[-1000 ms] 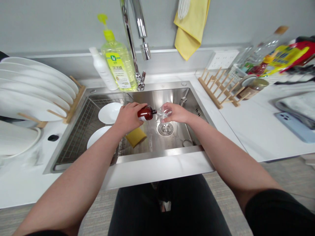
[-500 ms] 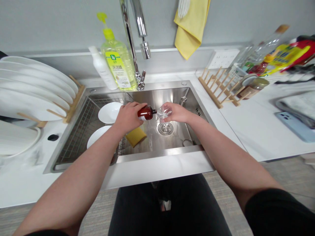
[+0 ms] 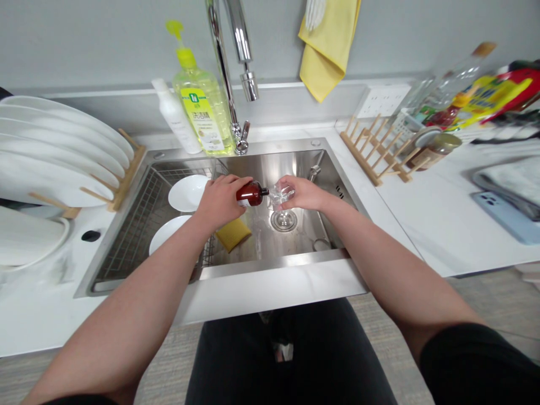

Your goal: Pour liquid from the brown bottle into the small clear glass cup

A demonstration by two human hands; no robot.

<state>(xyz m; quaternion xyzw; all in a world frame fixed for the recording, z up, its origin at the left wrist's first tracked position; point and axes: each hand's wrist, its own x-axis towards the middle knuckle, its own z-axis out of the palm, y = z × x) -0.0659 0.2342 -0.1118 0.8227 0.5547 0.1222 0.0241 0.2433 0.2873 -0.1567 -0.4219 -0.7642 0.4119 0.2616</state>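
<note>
At the centre of the frame, over the sink (image 3: 337, 194) drain (image 3: 283, 220), the left hand (image 3: 219, 199) is wrapped around a small brown bottle (image 3: 250, 194) tipped on its side, neck pointing right; the right hand (image 3: 302, 194) grips a small clear glass (image 3: 280, 196) at the bottle's mouth. A yellow sponge (image 3: 233, 234) lies just below the left hand; two white bowls (image 3: 188, 193) sit on the wire rack (image 3: 139, 225) to the left.

You have a steel sink (image 3: 337, 185) in front of you, with a wire rack (image 3: 139, 225) in its left half holding two white bowls (image 3: 188, 192). A yellow sponge (image 3: 233, 234) lies on the sink floor beside the drain (image 3: 283, 221). Behind the sink stand a soap bottle (image 3: 201, 107), a white bottle (image 3: 175, 118) and the tap (image 3: 236, 50). A yellow cloth (image 3: 327, 48) hangs on the wall. White plates (image 3: 54, 152) stand in a rack at your left; a bare wooden rack (image 3: 375, 152), a jar (image 3: 436, 149) and a phone (image 3: 506, 216) sit at your right.
</note>
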